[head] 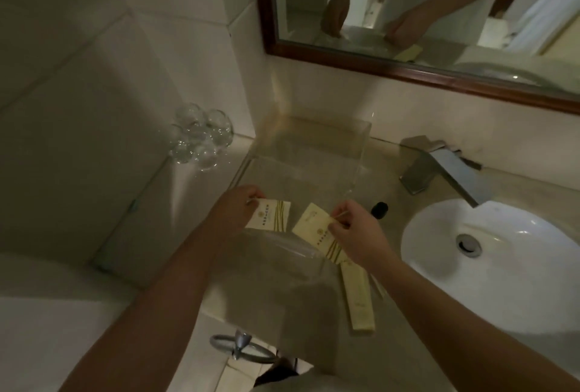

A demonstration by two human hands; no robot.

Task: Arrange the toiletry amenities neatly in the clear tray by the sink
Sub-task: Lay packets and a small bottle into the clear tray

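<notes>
Evidently mid-placement: left hand (239,208) pinches one cream packet (272,215), right hand (353,233) pinches a second packet (315,230), both over the clear tray (361,153) beside the sink (518,285), presumably for parallel alignment; a long packet (357,297) waits outside.

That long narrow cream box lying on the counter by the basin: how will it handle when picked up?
The long narrow cream box looks like thin card with straight edges, so it is probably stiff and light. It lies flat on the glossy beige counter, so it may slide before an edge lifts; rolling seems unlikely.
</notes>
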